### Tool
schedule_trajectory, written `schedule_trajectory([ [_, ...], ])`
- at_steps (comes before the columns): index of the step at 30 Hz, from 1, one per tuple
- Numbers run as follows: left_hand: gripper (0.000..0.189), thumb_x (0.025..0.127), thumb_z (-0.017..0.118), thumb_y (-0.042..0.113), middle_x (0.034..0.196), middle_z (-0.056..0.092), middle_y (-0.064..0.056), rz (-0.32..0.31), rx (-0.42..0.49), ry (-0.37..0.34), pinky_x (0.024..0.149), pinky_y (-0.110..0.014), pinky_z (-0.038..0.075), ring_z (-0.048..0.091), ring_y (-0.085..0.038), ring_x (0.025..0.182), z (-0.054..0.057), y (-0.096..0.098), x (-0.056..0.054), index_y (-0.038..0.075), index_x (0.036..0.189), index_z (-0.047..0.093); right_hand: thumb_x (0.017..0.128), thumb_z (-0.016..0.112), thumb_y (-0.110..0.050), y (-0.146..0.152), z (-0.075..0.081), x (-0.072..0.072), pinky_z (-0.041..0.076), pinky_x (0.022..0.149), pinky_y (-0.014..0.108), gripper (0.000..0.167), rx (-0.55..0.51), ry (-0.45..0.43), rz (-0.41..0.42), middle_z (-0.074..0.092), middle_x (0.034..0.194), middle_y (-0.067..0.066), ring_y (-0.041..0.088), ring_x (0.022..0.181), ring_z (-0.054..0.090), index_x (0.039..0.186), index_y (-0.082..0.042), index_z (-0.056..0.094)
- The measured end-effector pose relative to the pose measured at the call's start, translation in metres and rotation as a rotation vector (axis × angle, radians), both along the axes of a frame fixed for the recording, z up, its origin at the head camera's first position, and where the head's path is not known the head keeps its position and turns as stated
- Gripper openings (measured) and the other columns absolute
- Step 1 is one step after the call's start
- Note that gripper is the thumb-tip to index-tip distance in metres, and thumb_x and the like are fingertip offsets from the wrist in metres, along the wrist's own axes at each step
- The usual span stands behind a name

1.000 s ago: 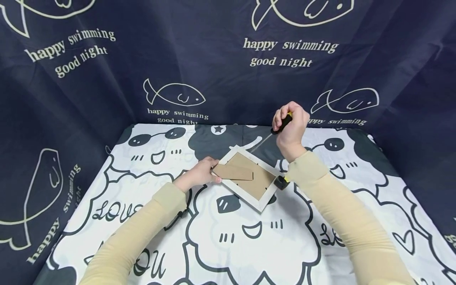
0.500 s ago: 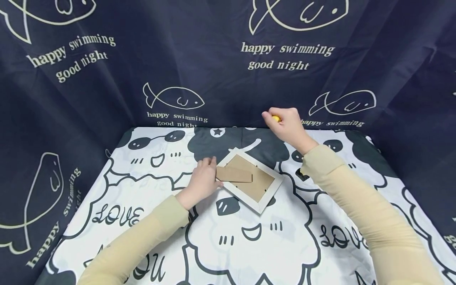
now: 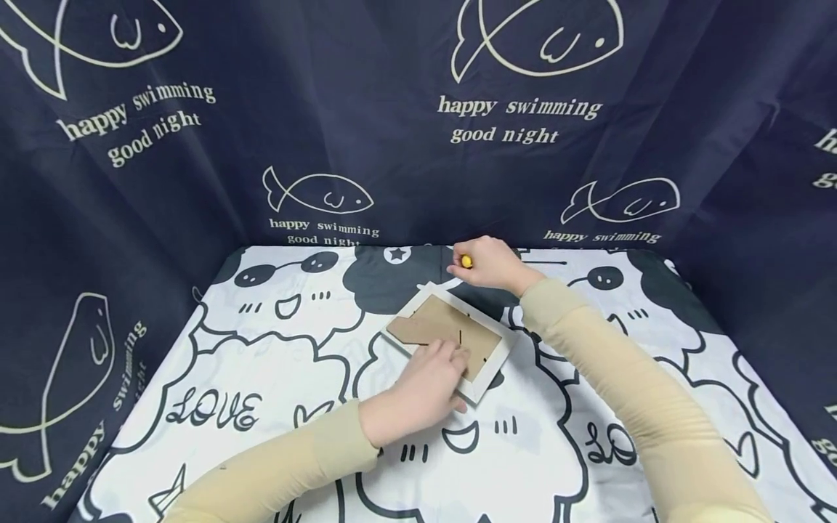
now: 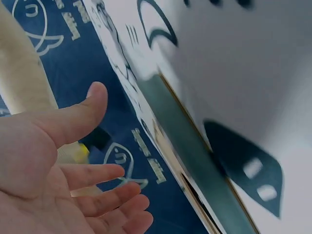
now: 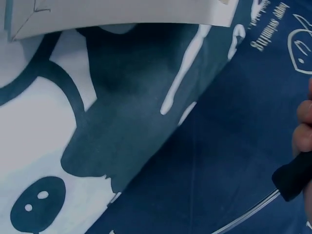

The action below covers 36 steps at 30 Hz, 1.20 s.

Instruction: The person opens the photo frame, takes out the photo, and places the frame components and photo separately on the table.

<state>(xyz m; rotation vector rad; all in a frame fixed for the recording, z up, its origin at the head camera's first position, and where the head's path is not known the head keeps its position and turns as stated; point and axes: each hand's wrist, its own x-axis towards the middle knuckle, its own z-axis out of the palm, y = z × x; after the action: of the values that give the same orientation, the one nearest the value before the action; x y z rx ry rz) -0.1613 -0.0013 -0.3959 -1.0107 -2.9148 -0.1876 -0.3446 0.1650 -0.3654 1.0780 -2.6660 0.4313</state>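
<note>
Clenched the yellow-ended, black-handled metal screwdriver (image 5: 292, 178) in the right hand (image 3: 490, 263), held the empty, loose-fingered left hand (image 3: 425, 385) over the white-bordered, brown-backed rectangular frame (image 3: 482, 338) near the cloth-covered tabletop (image 3: 288, 370)'s far edge, so probably risked sliding it with any unbraced push.

Dark navy-blue fabric curtain (image 3: 392, 109), behind the surface's far edge: pale serif lettering, "happy swimming" over "good night", repeated in several sizes. Small copy by the far left corner has its lower line clipped by that edge. Right wrist view: "happy swimming" again, turned askew. White tablecloth with black cartoon outlines (image 3: 288, 443): script "LOVE" toward the left edge; "LO" toward the right edge, remainder behind a beige knit-look sleeve (image 3: 621, 378).
</note>
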Motion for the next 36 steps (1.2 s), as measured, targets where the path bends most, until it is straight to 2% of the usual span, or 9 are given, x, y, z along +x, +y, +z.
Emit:
schedule_trajectory([
  [4,0.072,0.072,0.077,0.046,0.122,0.056,-0.005,-0.058,-0.067,0.037,0.087,-0.033,0.044,0.050,-0.021,0.112,-0.006,0.014,0.007,0.009,0.129,0.055,0.083,0.068,-0.027,-0.008,-0.016,-0.006,0.049,0.060,0.035,0.010,0.067,-0.030,-0.005,0.066,0.076,-0.003,0.015,0.065,0.058,0.084,-0.017,0.068],
  [7,0.068,0.075,0.075,0.048,0.117,0.057,-0.003,-0.089,-0.115,0.079,0.082,-0.030,0.044,0.051,-0.018,0.106,-0.010,0.023,0.010,0.010,0.127,0.057,0.086,0.067,-0.024,-0.013,-0.028,-0.009,0.051,0.065,0.035,0.011,0.121,-0.032,-0.008,0.070,0.086,-0.003,0.015,0.071,0.062,0.093,-0.017,0.071],
  [11,0.062,0.076,0.072,0.051,0.107,0.057,-0.001,-0.117,-0.159,0.147,0.071,-0.026,0.043,0.050,-0.015,0.093,-0.015,0.034,0.012,0.011,0.122,0.060,0.087,0.066,-0.022,-0.019,-0.041,-0.011,0.052,0.065,0.035,0.013,0.187,-0.031,-0.024,0.072,0.092,-0.005,0.014,0.072,0.064,0.097,-0.018,0.072],
  [16,0.060,0.078,0.070,0.053,0.104,0.057,0.000,-0.144,-0.197,0.205,0.069,-0.024,0.041,0.049,-0.013,0.090,-0.022,0.043,0.015,0.011,0.120,0.060,0.087,0.067,-0.029,-0.025,-0.056,-0.011,0.052,0.062,0.038,0.024,0.255,-0.066,-0.042,0.072,0.095,0.000,0.014,0.065,0.061,0.109,-0.018,0.071],
  [19,0.058,0.079,0.069,0.052,0.103,0.057,0.000,-0.159,-0.211,0.222,0.068,-0.024,0.041,0.049,-0.013,0.089,-0.026,0.046,0.017,0.010,0.119,0.061,0.088,0.065,-0.037,-0.028,-0.064,-0.011,0.052,0.064,0.039,0.036,0.278,-0.096,-0.058,0.071,0.094,0.003,0.015,0.066,0.061,0.119,-0.019,0.066],
  [25,0.051,0.080,0.067,0.052,0.097,0.055,0.001,-0.168,-0.229,0.257,0.065,-0.023,0.039,0.049,-0.012,0.087,-0.030,0.048,0.020,0.012,0.111,0.062,0.088,0.064,-0.041,-0.034,-0.068,-0.012,0.053,0.069,0.042,0.045,0.311,-0.128,-0.053,0.069,0.088,0.005,0.019,0.076,0.064,0.128,-0.021,0.060],
  [29,0.046,0.080,0.067,0.051,0.093,0.054,0.001,-0.172,-0.233,0.295,0.064,-0.024,0.038,0.049,-0.012,0.086,-0.033,0.048,0.018,0.013,0.106,0.064,0.088,0.063,-0.040,-0.035,-0.068,-0.014,0.053,0.070,0.043,0.042,0.311,-0.127,-0.029,0.070,0.103,0.003,0.019,0.080,0.065,0.127,-0.022,0.061],
  [32,0.033,0.083,0.065,0.041,0.090,0.054,0.002,-0.175,-0.231,0.335,0.061,-0.024,0.037,0.048,-0.012,0.083,-0.035,0.048,0.018,0.014,0.102,0.066,0.089,0.063,-0.040,-0.035,-0.067,-0.015,0.053,0.071,0.043,0.040,0.305,-0.126,-0.016,0.069,0.111,0.001,0.019,0.083,0.066,0.125,-0.024,0.062],
  [36,0.017,0.086,0.060,0.025,0.088,0.054,0.002,-0.171,-0.234,0.393,0.058,-0.024,0.035,0.048,-0.011,0.080,-0.036,0.049,0.017,0.015,0.098,0.067,0.089,0.064,-0.038,-0.036,-0.066,-0.016,0.053,0.071,0.043,0.037,0.283,-0.132,0.001,0.068,0.113,0.000,0.018,0.083,0.066,0.122,-0.023,0.064],
])
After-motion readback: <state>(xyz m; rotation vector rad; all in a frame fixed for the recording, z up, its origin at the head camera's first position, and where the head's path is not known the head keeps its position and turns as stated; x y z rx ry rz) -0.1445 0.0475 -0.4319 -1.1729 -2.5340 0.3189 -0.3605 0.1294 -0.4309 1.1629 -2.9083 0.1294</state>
